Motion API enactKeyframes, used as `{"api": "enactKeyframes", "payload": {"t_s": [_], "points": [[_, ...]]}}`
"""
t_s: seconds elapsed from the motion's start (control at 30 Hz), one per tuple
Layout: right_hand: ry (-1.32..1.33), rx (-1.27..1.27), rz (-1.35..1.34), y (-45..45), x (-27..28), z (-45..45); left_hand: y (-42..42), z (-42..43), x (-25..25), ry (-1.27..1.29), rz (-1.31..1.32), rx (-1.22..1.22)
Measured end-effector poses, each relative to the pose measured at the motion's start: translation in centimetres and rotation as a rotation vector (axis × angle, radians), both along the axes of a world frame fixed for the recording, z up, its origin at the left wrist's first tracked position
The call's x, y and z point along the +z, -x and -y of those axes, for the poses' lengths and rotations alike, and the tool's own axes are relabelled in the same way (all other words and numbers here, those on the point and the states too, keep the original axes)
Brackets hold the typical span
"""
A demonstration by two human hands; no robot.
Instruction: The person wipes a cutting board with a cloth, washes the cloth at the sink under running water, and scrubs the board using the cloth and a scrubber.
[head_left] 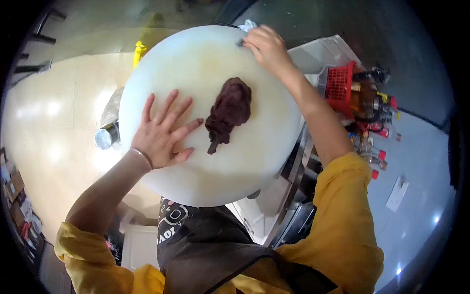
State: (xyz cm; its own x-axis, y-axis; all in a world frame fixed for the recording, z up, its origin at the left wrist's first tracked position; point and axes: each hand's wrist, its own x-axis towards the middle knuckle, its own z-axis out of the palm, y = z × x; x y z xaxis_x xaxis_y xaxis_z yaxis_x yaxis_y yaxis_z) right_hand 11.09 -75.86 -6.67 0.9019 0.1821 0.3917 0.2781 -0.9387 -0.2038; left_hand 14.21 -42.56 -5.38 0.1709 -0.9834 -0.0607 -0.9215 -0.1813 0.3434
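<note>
A large round white cutting board (196, 63) fills the middle of the head view. Crumpled near its centre lies a dark brown cloth (230, 110). My left hand (164, 132) rests with spread fingers on the board's left side, its forefinger close to the cloth but apart from it. At the far right rim, my right hand (267, 46) is closed, fingers curled together. A small dark bit shows at its fingertips, too small to name. Just behind that hand is a pale, crumpled plastic piece (248, 24).
A red plastic basket (339, 83) stands to the right, beside several bottles (377, 157) with red caps. Left of the board are a metal can (106, 136) and a yellow object (139, 53). A dark apron (205, 235) hangs below the near rim.
</note>
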Motion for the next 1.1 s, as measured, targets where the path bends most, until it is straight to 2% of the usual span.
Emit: {"api": "enactKeyframes", "payload": {"t_s": [0.07, 0.13, 0.17, 0.23, 0.3, 0.47, 0.53, 0.63, 0.7, 0.77, 0.83, 0.9, 1.0, 1.03, 1.1], "points": [[-0.052, -0.169, 0.009, 6.3, -0.1, 1.2, 0.3, 0.1, 0.1, -0.007, 0.016, -0.005], [0.031, -0.466, -0.241, 13.7, 1.0, 0.0, 0.5, 0.1, 0.3, -0.029, 0.045, 0.007], [-0.110, -0.576, -0.166, 17.6, 0.4, -1.6, 0.5, 0.2, 0.4, -0.025, 0.039, -0.019], [-0.116, -0.681, -0.226, 24.4, 0.7, -5.7, 0.5, 0.3, 0.4, -0.010, 0.064, -0.013], [-0.209, -0.809, -0.135, 26.8, 1.5, -10.0, 0.6, 0.4, 0.5, 0.001, 0.061, -0.015], [-0.125, -0.789, -0.097, 18.9, -0.1, -2.4, 0.9, 0.3, -0.5, 0.015, 0.071, -0.020], [-0.080, -0.680, -0.034, 15.8, 0.1, -0.2, 1.0, 0.3, -0.7, 0.007, 0.101, -0.023], [-0.019, -0.838, -0.170, 20.4, 0.0, -3.4, 0.7, 0.5, -0.3, 0.012, 0.079, -0.012], [-0.178, -0.832, -0.130, 26.7, -0.6, -7.2, 0.7, 0.3, -1.3, 0.089, 0.026, -0.005], [-0.204, -0.827, -0.151, 27.8, -0.4, -7.7, 2.0, 1.0, -1.9, 0.503, -0.290, 0.273], [-0.134, -0.787, -0.132, 26.1, -0.9, -6.1, 4.8, 3.4, -0.3, 0.466, -0.291, 0.238], [0.086, -0.758, 0.017, 20.1, -1.7, -2.1, 7.2, 6.5, 1.6, 0.297, -0.105, 0.121], [-0.001, -0.745, 0.035, 13.7, -1.8, 1.8, 8.6, 9.9, -2.0, 0.388, -0.010, 0.212], [-0.119, -0.742, 0.009, 13.1, -1.7, 2.4, 8.1, 10.4, -3.5, 0.463, 0.050, 0.244], [-0.289, -0.783, 0.041, 13.9, -1.3, 2.2, 5.9, 10.9, -2.3, 0.589, -0.187, 0.342]]}}
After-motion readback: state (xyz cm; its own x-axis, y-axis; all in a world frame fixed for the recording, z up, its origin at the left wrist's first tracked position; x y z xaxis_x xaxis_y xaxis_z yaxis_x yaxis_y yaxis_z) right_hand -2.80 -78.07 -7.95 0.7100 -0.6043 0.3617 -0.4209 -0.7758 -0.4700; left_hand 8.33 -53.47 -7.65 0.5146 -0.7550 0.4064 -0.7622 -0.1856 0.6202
